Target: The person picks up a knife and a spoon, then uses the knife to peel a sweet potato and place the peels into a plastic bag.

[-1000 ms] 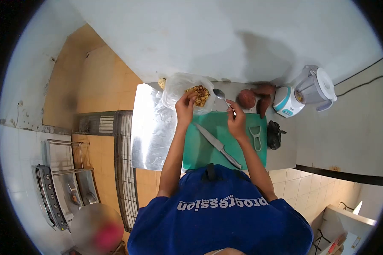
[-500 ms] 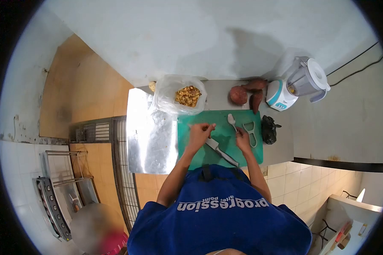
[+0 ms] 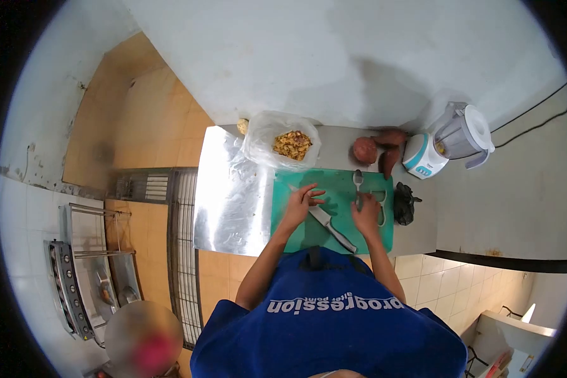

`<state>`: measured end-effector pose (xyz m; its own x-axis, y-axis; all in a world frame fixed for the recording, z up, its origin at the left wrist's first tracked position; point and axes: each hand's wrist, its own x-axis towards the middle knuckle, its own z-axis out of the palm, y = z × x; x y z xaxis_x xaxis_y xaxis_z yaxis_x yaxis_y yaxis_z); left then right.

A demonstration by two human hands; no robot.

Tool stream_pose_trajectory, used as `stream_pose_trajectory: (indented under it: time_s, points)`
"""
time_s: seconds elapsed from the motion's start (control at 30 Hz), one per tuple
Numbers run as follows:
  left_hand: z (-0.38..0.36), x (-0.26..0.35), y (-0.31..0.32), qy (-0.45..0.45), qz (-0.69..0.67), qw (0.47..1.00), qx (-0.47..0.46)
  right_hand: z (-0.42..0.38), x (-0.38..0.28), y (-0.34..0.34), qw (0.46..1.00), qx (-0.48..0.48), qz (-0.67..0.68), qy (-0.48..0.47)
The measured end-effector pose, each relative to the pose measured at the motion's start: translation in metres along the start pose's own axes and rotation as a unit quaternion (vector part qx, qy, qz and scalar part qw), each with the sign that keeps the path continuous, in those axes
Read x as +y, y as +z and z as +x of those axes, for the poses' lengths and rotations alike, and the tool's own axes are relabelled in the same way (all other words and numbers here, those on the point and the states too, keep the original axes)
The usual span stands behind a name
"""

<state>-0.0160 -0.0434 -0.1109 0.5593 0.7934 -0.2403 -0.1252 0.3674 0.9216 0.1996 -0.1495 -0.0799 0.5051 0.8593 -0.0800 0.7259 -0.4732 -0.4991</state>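
Observation:
My left hand (image 3: pixel 301 205) is over the left part of the green cutting board (image 3: pixel 286 236), its fingers apart and nothing seen in them. Beneath it lies a kitchen knife (image 3: pixel 335 233), grey handle toward me, its blade partly hidden by the hand. My right hand (image 3: pixel 367 215) is closed around the handle of a metal spoon (image 3: pixel 358 179), whose bowl points away from me. Right beside that hand, a peeler (image 3: pixel 382 200) rests on the board, partly covered by the fingers.
Behind the board stand a plastic bag (image 3: pixel 264 142) of chopped yellow-brown food (image 3: pixel 292 145), reddish-brown tubers (image 3: pixel 365 150) and a blender (image 3: pixel 425 156). A knotted black bag (image 3: pixel 406 205) sits at the board's right. Another person (image 3: pixel 143 340) is at lower left, blurred.
My left hand's fingers have spread. The spoon has turned in my right hand and now looks darker, pointing straighter away. The whole view has shifted slightly.

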Motion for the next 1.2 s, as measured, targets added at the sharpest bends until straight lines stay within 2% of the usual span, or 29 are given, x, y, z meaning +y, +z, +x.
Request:
stream_pose_trajectory:
  time_s: [0.07, 0.1, 0.13, 0.2, 0.23, 0.27, 0.3, 0.33, 0.37, 0.43, 0.5, 0.53, 0.6, 0.63, 0.67, 0.7, 0.73, 0.77, 0.8, 0.83, 0.87, 0.9, 0.93, 0.97, 1.0, 1.07, 1.1, 1.17, 1.2]
  points:
    - [-0.001, -0.012, 0.006, 0.022, -0.014, 1.0, -0.011, -0.008, 0.0, 0.003, 0.997, -0.002, 0.018, -0.07]
    - [0.0, -0.018, 0.009, 0.043, -0.028, 0.999, -0.016, -0.012, -0.007, 0.004, 0.998, 0.0, 0.015, -0.066]
    - [-0.002, -0.009, 0.017, 0.041, -0.03, 0.999, -0.019, -0.018, -0.021, 0.003, 0.992, 0.027, 0.062, -0.103]
    - [-0.008, 0.011, 0.039, -0.045, -0.124, 0.991, -0.002, -0.034, -0.056, -0.001, 0.984, 0.052, 0.108, -0.136]
    - [-0.01, 0.019, 0.049, -0.05, -0.123, 0.991, -0.005, -0.042, -0.081, -0.007, 0.962, 0.065, 0.149, -0.22]
    - [-0.011, 0.027, 0.06, -0.083, -0.263, 0.961, -0.003, -0.045, -0.094, -0.01, 0.931, 0.08, 0.189, -0.302]
    - [-0.008, 0.034, 0.069, -0.114, -0.397, 0.911, 0.0, -0.039, -0.093, -0.007, 0.932, 0.086, 0.19, -0.297]
    - [-0.003, 0.039, 0.077, -0.116, -0.392, 0.913, -0.006, -0.027, -0.09, 0.001, 0.904, 0.071, 0.176, -0.384]
    - [0.001, 0.044, 0.085, -0.101, -0.404, 0.909, 0.03, -0.012, -0.088, 0.008, 0.867, 0.053, 0.16, -0.468]
    - [0.007, 0.077, 0.089, -0.081, -0.414, 0.904, 0.067, 0.046, -0.069, 0.025, 0.932, 0.064, 0.094, -0.345]
    - [-0.01, 0.143, 0.088, 0.096, -0.338, 0.926, -0.141, 0.09, -0.053, 0.012, 0.919, 0.032, 0.283, -0.273]
    - [-0.017, 0.16, 0.095, 0.098, -0.332, 0.928, -0.141, 0.092, -0.059, 0.014, 0.917, 0.035, 0.288, -0.275]
    - [-0.023, 0.18, 0.108, 0.273, -0.147, 0.933, -0.182, 0.096, -0.076, 0.007, 0.842, -0.01, 0.489, -0.225]
    - [-0.017, 0.172, 0.103, 0.273, -0.145, 0.933, -0.183, 0.07, -0.109, -0.025, 0.823, -0.056, 0.532, -0.192]
    - [-0.004, 0.155, 0.094, 0.356, 0.146, 0.913, -0.133, 0.052, -0.132, -0.034, 0.823, -0.053, 0.531, -0.194]
    - [0.01, 0.139, 0.084, 0.41, 0.422, 0.806, -0.068, 0.037, -0.153, -0.037, 0.725, -0.105, 0.67, -0.119]
    - [0.019, 0.125, 0.072, 0.414, 0.422, 0.804, -0.067, 0.026, -0.165, -0.043, 0.6, -0.157, 0.784, -0.04]
    - [0.024, 0.11, 0.056, 0.444, 0.41, 0.796, -0.025, 0.016, -0.173, -0.055, 0.625, -0.091, 0.774, -0.055]
    - [0.029, 0.104, 0.046, 0.474, 0.395, 0.787, 0.02, 0.014, -0.177, -0.069, 0.625, -0.092, 0.773, -0.061]
    - [0.028, 0.1, 0.038, 0.439, 0.394, 0.805, 0.067, 0.008, -0.175, -0.082, 0.607, -0.092, 0.782, -0.109]
    - [0.021, 0.094, 0.028, 0.435, 0.394, 0.807, 0.065, 0.004, -0.17, -0.088, 0.586, -0.089, 0.791, -0.155]
    - [0.015, 0.084, 0.016, 0.342, 0.327, 0.88, 0.047, 0.006, -0.161, -0.09, 0.586, -0.087, 0.791, -0.152]
    - [0.006, 0.078, 0.01, 0.24, 0.253, 0.937, 0.026, 0.011, -0.15, -0.091, 0.679, -0.086, 0.707, -0.181]
    - [-0.004, 0.07, 0.007, 0.235, 0.253, 0.938, 0.02, 0.013, -0.138, -0.09, 0.761, -0.084, 0.61, -0.205]
    - [-0.015, 0.067, 0.006, 0.234, 0.269, 0.934, 0.012, 0.015, -0.125, -0.084, 0.762, -0.081, 0.611, -0.199]
    - [-0.03, 0.06, 0.005, 0.234, 0.284, 0.93, 0.003, 0.023, -0.099, -0.066, 0.92, -0.11, 0.359, -0.112]
    - [-0.034, 0.056, 0.008, 0.205, 0.274, 0.939, -0.012, 0.023, -0.087, -0.059, 0.92, -0.109, 0.359, -0.111]
    - [-0.035, 0.048, 0.004, 0.178, 0.261, 0.949, -0.022, 0.017, -0.068, -0.047, 0.98, -0.062, 0.07, -0.176]
    - [-0.035, 0.045, -0.001, 0.163, 0.252, 0.953, -0.032, 0.015, -0.064, -0.043, 0.979, -0.065, 0.067, -0.179]
